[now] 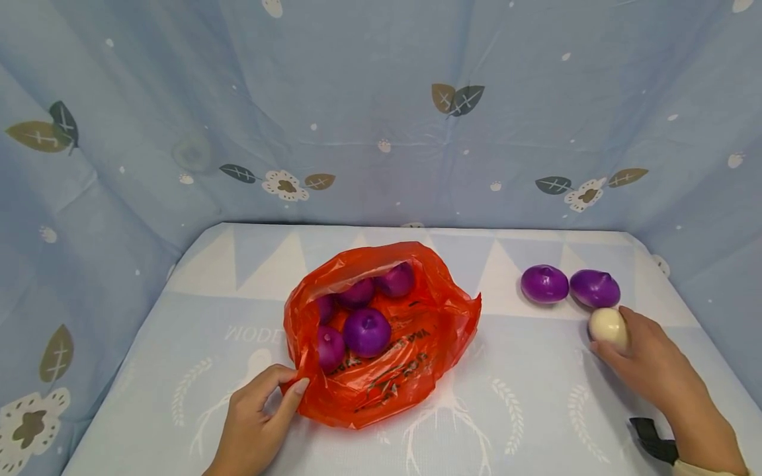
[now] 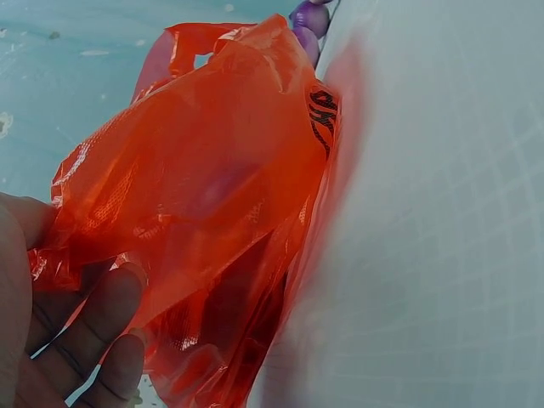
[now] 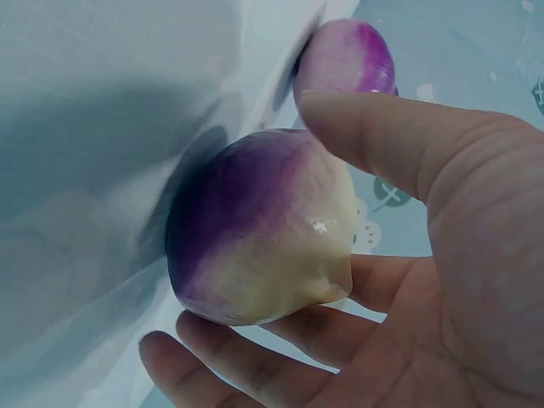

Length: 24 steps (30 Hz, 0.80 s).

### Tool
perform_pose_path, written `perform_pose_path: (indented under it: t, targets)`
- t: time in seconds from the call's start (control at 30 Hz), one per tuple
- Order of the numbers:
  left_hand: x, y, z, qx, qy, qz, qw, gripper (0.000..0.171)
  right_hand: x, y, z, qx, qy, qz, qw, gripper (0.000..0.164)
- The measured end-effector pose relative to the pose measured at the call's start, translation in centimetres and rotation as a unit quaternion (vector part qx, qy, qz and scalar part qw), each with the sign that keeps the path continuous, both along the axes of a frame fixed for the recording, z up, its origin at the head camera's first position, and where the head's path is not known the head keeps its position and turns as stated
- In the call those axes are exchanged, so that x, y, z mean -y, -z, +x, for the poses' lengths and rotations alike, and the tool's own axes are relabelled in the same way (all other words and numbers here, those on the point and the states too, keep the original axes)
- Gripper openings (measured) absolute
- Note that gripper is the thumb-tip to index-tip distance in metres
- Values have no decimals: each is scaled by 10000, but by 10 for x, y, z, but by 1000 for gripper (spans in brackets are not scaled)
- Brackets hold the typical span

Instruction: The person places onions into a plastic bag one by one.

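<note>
An open red plastic bag (image 1: 411, 383) lies on the table with several glossy purple onions (image 1: 367, 332) inside. My left hand (image 1: 256, 416) pinches the bag's near left edge between thumb and fingers; the left wrist view shows the thin red film (image 2: 187, 170) gathered there. Off to the right, my right hand (image 1: 655, 360) has its thumb and fingers around an onion (image 3: 263, 229), purple on one side and cream on the other. From above, its cream side faces up. Just beyond it lie two purple onions (image 1: 544, 284) side by side.
The table (image 1: 536, 396) has a pale printed cloth. Blue patterned curtains (image 1: 381, 119) stand behind and at both sides. A black strap-like piece (image 1: 653, 439) shows beside the right wrist.
</note>
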<state>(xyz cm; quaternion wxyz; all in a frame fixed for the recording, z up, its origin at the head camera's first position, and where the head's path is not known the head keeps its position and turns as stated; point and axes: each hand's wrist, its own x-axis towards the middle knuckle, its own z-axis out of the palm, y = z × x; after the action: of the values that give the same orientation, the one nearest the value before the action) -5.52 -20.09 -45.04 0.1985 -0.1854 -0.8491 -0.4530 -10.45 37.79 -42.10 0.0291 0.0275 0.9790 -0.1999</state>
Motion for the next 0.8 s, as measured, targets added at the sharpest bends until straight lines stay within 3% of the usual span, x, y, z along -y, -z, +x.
perform_pose_path:
  t: [0.53, 0.8]
  targets:
    - [-1, -2, 0, 28, 49, 25, 10000, 33, 0, 0, 3, 110, 132, 221, 9996, 86]
    - [0, -1, -1, -23, 68, 51, 10000, 33, 14, -10, 10, -201, 190, 297, 9992, 92]
